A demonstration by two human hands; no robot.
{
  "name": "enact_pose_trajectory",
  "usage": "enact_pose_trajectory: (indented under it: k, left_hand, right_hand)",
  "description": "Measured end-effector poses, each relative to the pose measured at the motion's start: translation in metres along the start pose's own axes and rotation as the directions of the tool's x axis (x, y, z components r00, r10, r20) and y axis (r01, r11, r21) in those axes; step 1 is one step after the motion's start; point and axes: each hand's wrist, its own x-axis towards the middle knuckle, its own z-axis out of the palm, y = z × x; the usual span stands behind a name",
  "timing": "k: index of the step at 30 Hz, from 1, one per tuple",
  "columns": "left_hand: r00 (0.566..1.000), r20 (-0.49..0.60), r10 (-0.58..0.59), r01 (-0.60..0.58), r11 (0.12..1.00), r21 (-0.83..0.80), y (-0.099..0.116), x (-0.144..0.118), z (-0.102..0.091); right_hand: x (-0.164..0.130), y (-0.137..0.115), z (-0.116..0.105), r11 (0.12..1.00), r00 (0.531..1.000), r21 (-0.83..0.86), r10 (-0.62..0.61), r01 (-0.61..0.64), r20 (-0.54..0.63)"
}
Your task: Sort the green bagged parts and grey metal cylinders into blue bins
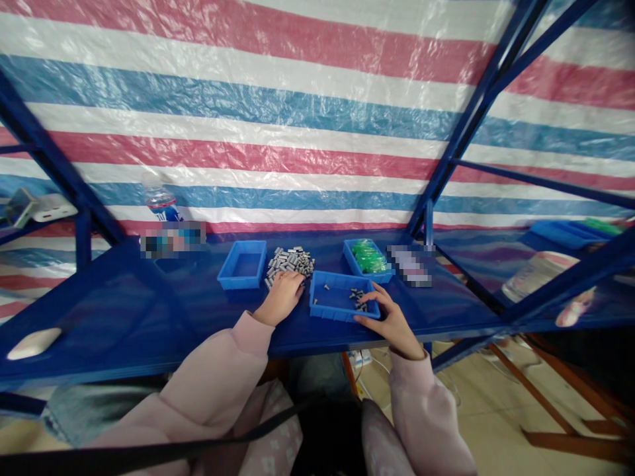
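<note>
A heap of small silver metal cylinders (290,260) lies on the blue table. My left hand (282,295) is at its near edge with fingers curled down and closed; what they hold, if anything, is hidden. To the right, a shallow blue plastic tray (333,315) contains several small screw-like metal pieces (358,295), mostly toward its right end. My right hand (391,318) grips that tray's right front corner, fingers over the wall and thumb against the outer front side.
An empty-looking blue tray (241,285) stands left of the heap. Behind the right hand, another blue tray (387,277) holds green plastic-wrapped items (368,256). A bottle (163,201) stands at the back left, and a white object (34,344) lies front left. Blue metal posts (456,142) frame the table.
</note>
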Motion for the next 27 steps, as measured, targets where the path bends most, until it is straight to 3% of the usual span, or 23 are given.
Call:
enact_pose_trajectory:
  k: [15,27]
  left_hand:
    - [0.997,-0.006,0.073,-0.072,0.997,0.031,-0.0039,-0.0028,0.0067]
    - [0.999,0.000,0.052,-0.052,0.997,0.048,-0.0021,-0.0021,0.0018]
  right_hand:
    - [0.0012,0.0000,-0.0001,1.000,1.000,-0.010,-0.005,0.005,-0.016]
    - [-0.0001,0.0013,-0.0002,1.000,1.000,-0.019,-0.009,0.009,-0.019]
